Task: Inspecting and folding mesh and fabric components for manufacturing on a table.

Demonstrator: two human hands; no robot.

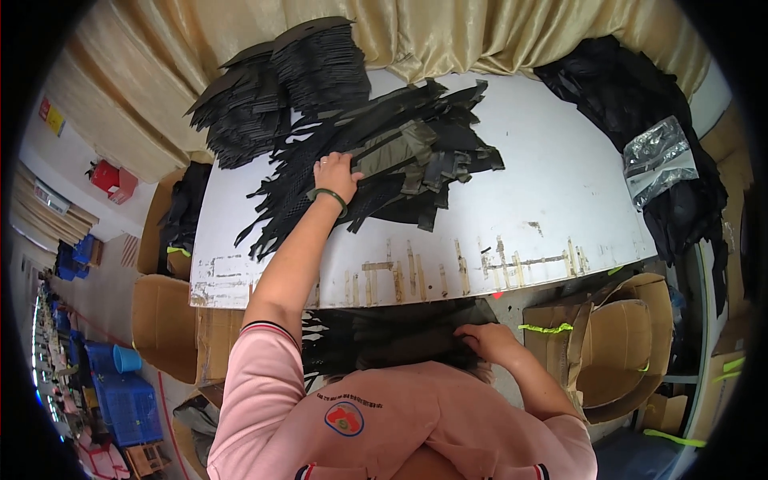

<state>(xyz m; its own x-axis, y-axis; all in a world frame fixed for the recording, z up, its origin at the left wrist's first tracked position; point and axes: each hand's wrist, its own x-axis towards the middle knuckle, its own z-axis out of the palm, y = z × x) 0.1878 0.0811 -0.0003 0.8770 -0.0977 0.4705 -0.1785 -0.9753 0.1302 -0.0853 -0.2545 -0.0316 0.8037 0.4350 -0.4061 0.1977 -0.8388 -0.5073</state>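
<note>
A: Where's the left hand [336, 178]?

B: Out over the worktop [552, 184], on the near-left end of an olive fabric strip [392, 157] that lies atop a loose pile of black fabric strips [300, 180]. Its fingers bend over the cloth; whether they pinch it, the view doesn't show.

A: And the right hand [490, 342]?

B: Below the near edge, by the black lap cloth [400, 336]. Its fingers are curled, thumb near forefinger; I can't make out whether any fabric is caught between them.

A: Why this layout?

B: Probably the loose strips lie mid-worktop for easy reach, while the two neat stacks of black pieces [320, 68] stand at the back, out of the way. The lap likely props the lower cloth close to the body.

A: Room to move?

B: Most is right of the pile, bare white up to the black fabric heap [612, 80] and clear plastic bag [660, 160] along the right rim. Below, the right elbow sits close to a cardboard box [612, 352].
</note>
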